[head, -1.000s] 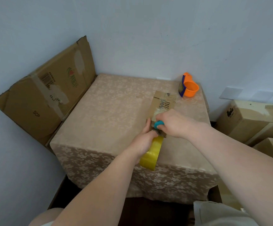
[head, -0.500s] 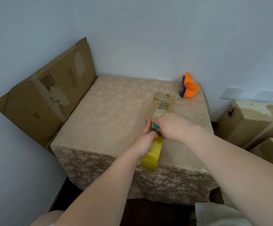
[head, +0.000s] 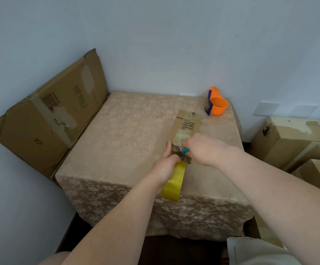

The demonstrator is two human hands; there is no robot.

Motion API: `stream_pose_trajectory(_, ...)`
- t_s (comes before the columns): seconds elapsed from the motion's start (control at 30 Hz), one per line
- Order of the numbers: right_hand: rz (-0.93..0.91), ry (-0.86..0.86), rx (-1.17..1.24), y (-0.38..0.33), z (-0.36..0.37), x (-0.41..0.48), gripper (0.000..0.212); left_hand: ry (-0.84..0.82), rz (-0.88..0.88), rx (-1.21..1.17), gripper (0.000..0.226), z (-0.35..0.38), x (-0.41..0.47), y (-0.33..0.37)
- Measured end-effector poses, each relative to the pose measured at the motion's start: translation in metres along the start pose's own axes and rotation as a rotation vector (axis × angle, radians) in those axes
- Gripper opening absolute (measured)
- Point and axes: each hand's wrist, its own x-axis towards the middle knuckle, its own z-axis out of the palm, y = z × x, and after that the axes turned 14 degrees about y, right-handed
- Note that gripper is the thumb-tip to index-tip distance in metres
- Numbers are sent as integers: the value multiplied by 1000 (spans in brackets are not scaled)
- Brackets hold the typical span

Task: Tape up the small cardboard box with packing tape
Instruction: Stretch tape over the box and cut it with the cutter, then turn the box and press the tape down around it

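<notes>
A small flat cardboard box (head: 188, 125) with black print lies on the table (head: 128, 134), right of centre. My left hand (head: 166, 165) grips a yellowish roll of packing tape (head: 173, 183) just in front of the box's near end, fingers against that end. My right hand (head: 203, 150) holds a small teal-handled tool (head: 186, 150) at the box's near end, where tape stretches from the roll. What the tool's tip touches is hidden by my fingers.
An orange and blue tape dispenser (head: 215, 104) stands at the table's far right corner. A large flattened carton (head: 46, 115) leans on the wall at the left. Several cardboard boxes (head: 289, 138) sit on the floor at the right. The table has a floral beige cloth.
Both hands stay at the box's near end. My right hand has shifted slightly with the teal tool. The roll has barely moved.
</notes>
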Motion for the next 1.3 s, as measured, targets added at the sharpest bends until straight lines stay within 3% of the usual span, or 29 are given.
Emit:
stream_pose_trajectory(0.43, 124, -78, -108, 14, 10, -17, 23, 16, 8, -11, 84, 1, 2, -2)
stream_pose_trajectory(0.6, 265, -151, -59, 17, 32, -21, 21, 71, 39, 20, 67, -4, -3, -3)
stream_pose_trajectory(0.77, 369, -177, 7, 18, 50, -22, 26, 89, 20, 72, 34, -6, -10, -2)
stream_pose_trajectory(1.0, 388, -4, 94, 13, 35, -17, 33, 65, 6, 40, 30, -18, -12, 6)
stream_pose_trajectory(1.17, 476, 201, 126, 9, 27, -13, 29, 224, 124, 138, 29, -40, -3, 15)
stream_pose_trajectory(1.3, 472, 278, 237, 2, 29, -7, 41, 397, 209, 448, 30, -57, 9, 20)
